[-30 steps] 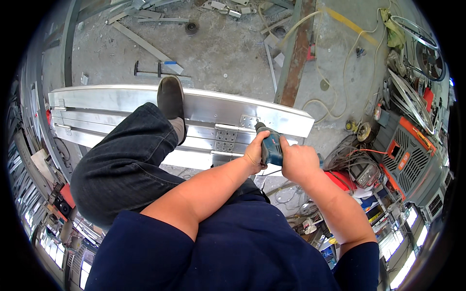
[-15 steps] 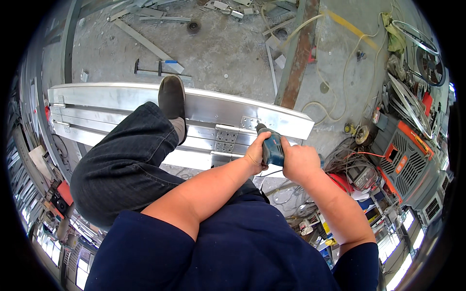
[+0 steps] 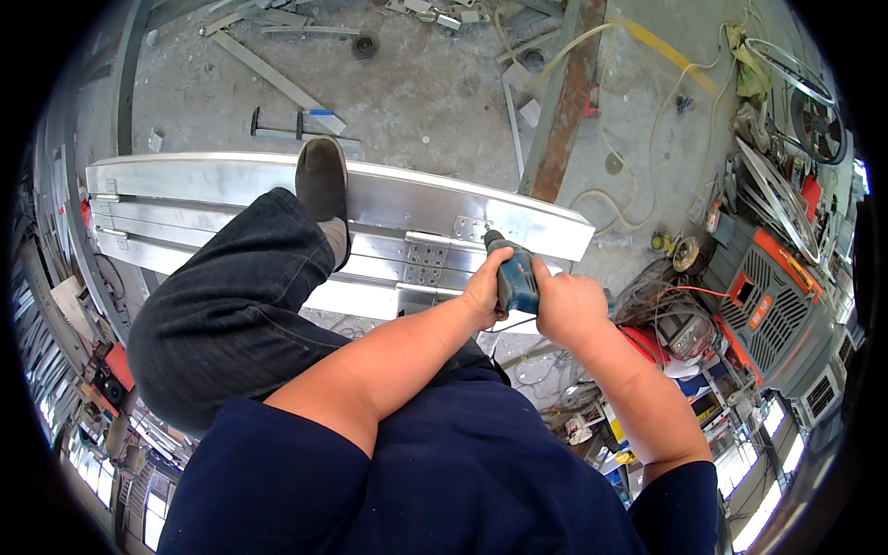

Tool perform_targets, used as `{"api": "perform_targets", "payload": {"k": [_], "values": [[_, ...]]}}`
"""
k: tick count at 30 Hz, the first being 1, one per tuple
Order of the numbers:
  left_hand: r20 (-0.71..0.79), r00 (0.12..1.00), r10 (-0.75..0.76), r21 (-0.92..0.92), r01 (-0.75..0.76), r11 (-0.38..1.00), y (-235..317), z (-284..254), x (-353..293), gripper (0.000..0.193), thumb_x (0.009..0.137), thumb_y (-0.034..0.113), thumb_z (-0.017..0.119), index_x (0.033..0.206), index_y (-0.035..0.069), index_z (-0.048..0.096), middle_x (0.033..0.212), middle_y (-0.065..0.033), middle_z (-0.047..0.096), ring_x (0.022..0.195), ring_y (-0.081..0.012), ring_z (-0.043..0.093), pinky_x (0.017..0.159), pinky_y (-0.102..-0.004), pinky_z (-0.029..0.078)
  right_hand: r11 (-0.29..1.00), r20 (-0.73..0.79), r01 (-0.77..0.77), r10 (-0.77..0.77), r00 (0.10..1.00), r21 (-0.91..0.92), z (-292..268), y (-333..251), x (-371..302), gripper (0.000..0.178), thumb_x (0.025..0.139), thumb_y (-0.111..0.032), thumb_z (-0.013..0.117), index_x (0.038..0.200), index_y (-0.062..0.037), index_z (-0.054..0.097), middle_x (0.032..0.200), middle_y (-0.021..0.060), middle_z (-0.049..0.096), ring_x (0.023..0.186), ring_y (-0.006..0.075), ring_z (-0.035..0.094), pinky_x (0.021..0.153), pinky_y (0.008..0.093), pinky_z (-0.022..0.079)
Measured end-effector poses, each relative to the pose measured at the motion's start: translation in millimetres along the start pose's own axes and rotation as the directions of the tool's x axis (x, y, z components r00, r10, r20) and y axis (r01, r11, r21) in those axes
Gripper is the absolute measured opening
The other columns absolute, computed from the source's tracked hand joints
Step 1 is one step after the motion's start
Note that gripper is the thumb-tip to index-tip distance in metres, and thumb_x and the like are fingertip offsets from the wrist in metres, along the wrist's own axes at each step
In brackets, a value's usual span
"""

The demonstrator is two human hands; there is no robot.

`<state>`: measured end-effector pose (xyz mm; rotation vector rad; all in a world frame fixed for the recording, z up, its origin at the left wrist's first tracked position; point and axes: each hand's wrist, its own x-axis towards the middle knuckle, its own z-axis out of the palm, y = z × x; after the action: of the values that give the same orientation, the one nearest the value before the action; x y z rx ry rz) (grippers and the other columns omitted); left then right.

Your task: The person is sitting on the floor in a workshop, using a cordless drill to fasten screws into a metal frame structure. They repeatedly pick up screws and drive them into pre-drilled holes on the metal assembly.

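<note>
Both my hands are closed around a blue-green power drill [image 3: 520, 285]. My left hand [image 3: 483, 290] wraps its left side just behind the chuck, and my right hand [image 3: 570, 307] grips its rear right. The drill points forward, its tip at a perforated hinge leaf [image 3: 468, 226] on a long silver metal profile [image 3: 398, 199]. Whether the bit is inside a hole is too small to tell. Left of the drill, another hinge [image 3: 426, 263] with several holes spans the neighbouring profiles. My shoed left foot [image 3: 321, 176] rests on the profiles.
Beyond the profiles, a bar clamp [image 3: 301, 127] and metal offcuts [image 3: 277, 69] lie on the concrete floor. A rusty steel beam [image 3: 571, 129] runs away from me. Hoses and cables trail at right, near an orange-and-grey machine [image 3: 772, 301] and coiled cable [image 3: 652, 305].
The whole view has shifted slightly, so everything sits a little further left and up. Both hands keep their hold on the drill, which stays at the same hinge leaf.
</note>
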<state>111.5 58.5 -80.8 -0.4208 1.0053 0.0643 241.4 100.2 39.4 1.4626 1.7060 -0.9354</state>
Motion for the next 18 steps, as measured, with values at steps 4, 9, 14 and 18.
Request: {"api": "perform_targets", "payload": {"k": [4,9,14,18], "values": [[0.035,0.999,-0.006,0.042,0.005,0.999,0.3,-4.3,2.2,0.043,0.082,0.066,0.050,0.086,0.025,0.060,0.072,0.0055,0.059,0.058,-0.0106,0.050,0.046,-0.0281,0.024,1.000,0.014,0.008,-0.008,1.000,-0.003,-2.1,0.2,2.3,0.062,0.073,-0.010,0.062,0.133,-0.0041,0.049,0.079,0.0161,0.071,0.073,0.0327,0.071,0.066,0.0430,0.055],[0.031,1.000,0.003,0.039,-0.004,0.999,1.2,-3.4,1.0,0.042,0.080,0.067,0.052,0.084,0.025,0.058,0.070,0.0051,0.057,0.056,-0.0112,0.049,0.045,-0.0281,0.024,1.000,0.042,0.002,-0.001,0.999,-0.016,-5.7,-1.5,3.2,0.059,0.074,-0.010,0.064,0.130,-0.0034,0.050,0.082,0.0157,0.071,0.077,0.0317,0.071,0.067,0.0420,0.056],[0.050,0.999,-0.001,0.003,0.000,1.000,2.8,-2.1,-1.6,0.041,0.080,0.066,0.054,0.083,0.025,0.057,0.070,0.0052,0.056,0.054,-0.0115,0.047,0.044,-0.0285,0.024,1.000,0.043,0.009,-0.007,0.999,-0.025,-10.1,-1.9,3.4,0.056,0.074,-0.010,0.064,0.128,-0.0037,0.050,0.083,0.0158,0.072,0.077,0.0311,0.071,0.067,0.0420,0.056],[0.023,1.000,-0.007,-0.011,0.007,1.000,1.0,-3.4,2.3,0.041,0.080,0.066,0.054,0.083,0.025,0.057,0.069,0.0049,0.056,0.051,-0.0122,0.045,0.043,-0.0292,0.023,0.999,0.050,0.019,-0.017,0.999,-0.036,-12.5,-4.7,3.1,0.055,0.074,-0.010,0.063,0.128,-0.0039,0.051,0.084,0.0159,0.072,0.078,0.0310,0.071,0.068,0.0417,0.056]]}}
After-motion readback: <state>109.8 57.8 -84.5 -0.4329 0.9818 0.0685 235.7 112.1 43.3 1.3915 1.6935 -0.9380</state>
